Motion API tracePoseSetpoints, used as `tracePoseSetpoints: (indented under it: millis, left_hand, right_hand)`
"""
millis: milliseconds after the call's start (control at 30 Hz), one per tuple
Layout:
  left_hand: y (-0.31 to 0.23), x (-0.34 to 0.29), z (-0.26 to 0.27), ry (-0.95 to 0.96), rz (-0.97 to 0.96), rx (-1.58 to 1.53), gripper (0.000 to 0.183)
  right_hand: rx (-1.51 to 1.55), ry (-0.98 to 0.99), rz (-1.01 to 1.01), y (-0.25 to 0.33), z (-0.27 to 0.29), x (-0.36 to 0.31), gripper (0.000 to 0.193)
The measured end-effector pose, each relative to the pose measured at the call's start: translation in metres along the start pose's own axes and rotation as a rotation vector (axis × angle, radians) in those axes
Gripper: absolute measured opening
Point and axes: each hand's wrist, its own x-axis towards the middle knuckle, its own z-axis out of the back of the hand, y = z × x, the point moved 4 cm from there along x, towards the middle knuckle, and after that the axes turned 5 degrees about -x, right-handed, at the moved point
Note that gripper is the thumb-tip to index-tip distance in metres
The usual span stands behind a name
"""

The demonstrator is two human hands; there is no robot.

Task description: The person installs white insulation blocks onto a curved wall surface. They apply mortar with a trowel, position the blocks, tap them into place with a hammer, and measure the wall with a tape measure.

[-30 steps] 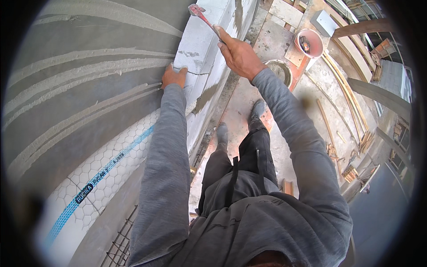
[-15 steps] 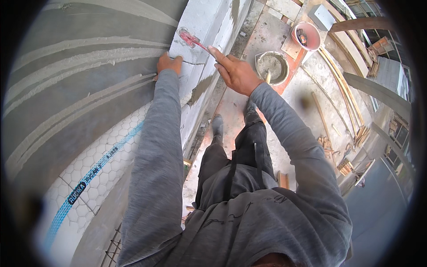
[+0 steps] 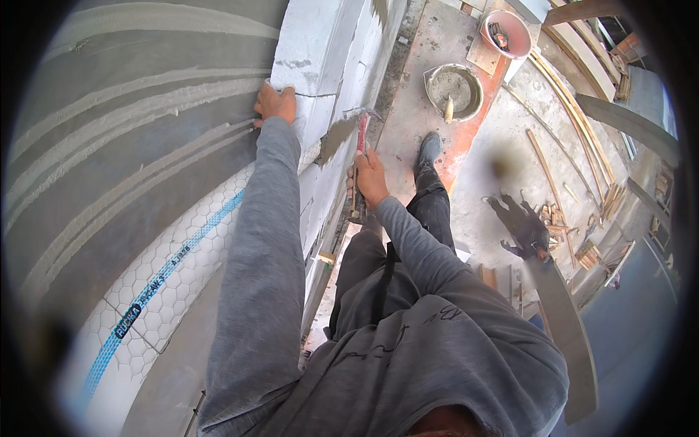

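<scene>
My left hand (image 3: 277, 103) grips the left edge of a white building block (image 3: 312, 36) on top of the wall, its fingers curled over the side and partly hidden. A crack or joint runs across the white surface just beside it. In my right hand (image 3: 370, 178) is a hammer (image 3: 362, 133) with a red shaft, closed in my fingers. Its metal head points away from me, close to the wall's right face, and the dark butt end sticks out below my hand. Grey mortar patches (image 3: 335, 140) mark that face.
A bucket of grey mortar (image 3: 473, 91) with a trowel handle (image 3: 448, 109) stands on a reddish board, a pink bucket (image 3: 526, 33) beyond it. Long timber strips (image 3: 575, 120) lie to the right. White hexagon-patterned sheeting (image 3: 171, 280) borders the grey surface at left.
My right hand has swung the hammer down and toward me, off the block's top to the wall's right side. My left hand stays at the block's edge.
</scene>
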Motion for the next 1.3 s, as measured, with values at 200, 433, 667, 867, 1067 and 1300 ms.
tracePoseSetpoints:
  millis: [200, 433, 667, 867, 1067, 1300]
  left_hand:
    - [-0.017, -0.02, 0.011, -0.021, 0.02, 0.027, 0.072]
    - [0.008, -0.1, -0.005, -0.454, -0.323, 0.098, 0.078]
    - [0.019, -0.149, -0.017, -0.058, -0.359, 0.257, 0.089]
    - [0.016, -0.15, -0.018, -0.107, -0.367, 0.327, 0.092]
    - [0.001, -0.147, -0.004, -0.012, -0.266, 0.349, 0.096]
    - [-0.048, -0.095, 0.004, -0.08, -0.445, 0.348, 0.09]
  right_hand:
    - [-0.059, 0.039, -0.048, -0.001, -0.016, 0.003, 0.032]
    - [-0.834, 0.163, 0.527, 0.086, 0.014, -0.062, 0.056]
    - [-1.619, 0.428, 1.018, 0.148, -0.054, -0.063, 0.069]
    - [-1.791, 0.413, 1.013, 0.157, -0.057, -0.041, 0.069]
    - [-1.538, 0.273, 1.207, 0.176, -0.074, -0.065, 0.066]
    - [-1.509, 0.163, 1.098, 0.196, -0.059, -0.008, 0.061]
